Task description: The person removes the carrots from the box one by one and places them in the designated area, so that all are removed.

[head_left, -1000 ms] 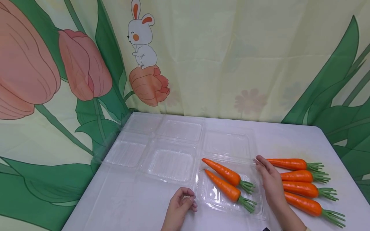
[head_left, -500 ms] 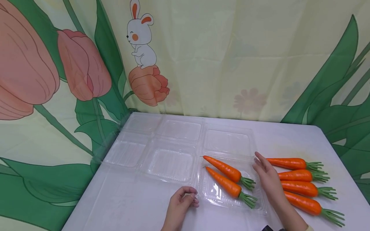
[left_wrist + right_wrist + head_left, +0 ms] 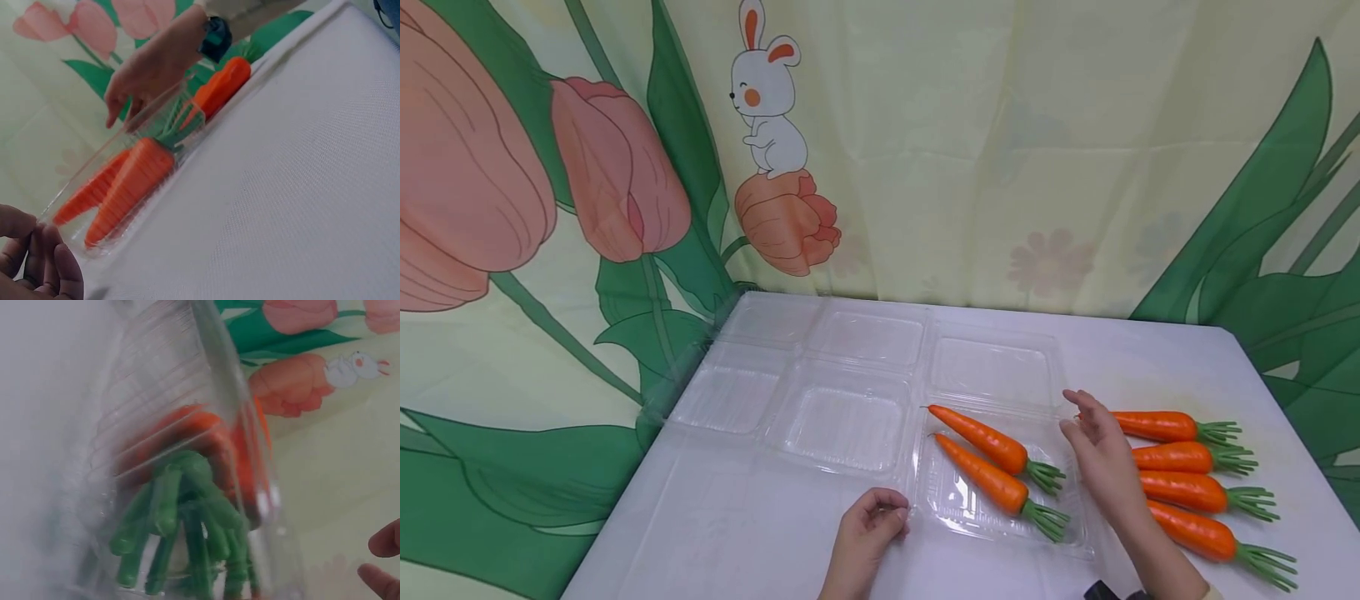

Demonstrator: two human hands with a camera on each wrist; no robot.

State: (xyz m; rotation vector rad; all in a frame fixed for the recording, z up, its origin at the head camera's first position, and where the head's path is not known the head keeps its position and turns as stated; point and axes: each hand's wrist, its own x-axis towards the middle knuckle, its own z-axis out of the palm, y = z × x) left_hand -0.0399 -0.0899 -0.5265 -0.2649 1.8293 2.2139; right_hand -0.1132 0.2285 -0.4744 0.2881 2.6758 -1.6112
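Note:
Two orange carrots (image 3: 979,475) with green stems lie side by side in a clear plastic container (image 3: 947,500) at the table's front right. My left hand (image 3: 868,533) pinches the rim at the container's left side between thumb and forefinger; the left wrist view shows this grip of the hand (image 3: 37,262) closely. Along the right side, my right hand (image 3: 1105,458) hovers with fingers extended and nothing in them. In the right wrist view the green stems (image 3: 187,519) show through the container's ribbed wall (image 3: 156,356), while only fingertips (image 3: 381,581) of that hand appear.
Several loose carrots (image 3: 1187,492) lie in a column on the table (image 3: 715,517), just right of my right hand. Several clear containers (image 3: 842,417) stand in two rows to the left and behind. A printed curtain (image 3: 940,150) hangs behind the table.
The container with its two carrots has shifted slightly away from me, then stayed put. My right hand has drawn a little off its right rim, with fingers spreading. My left hand keeps its pinch.

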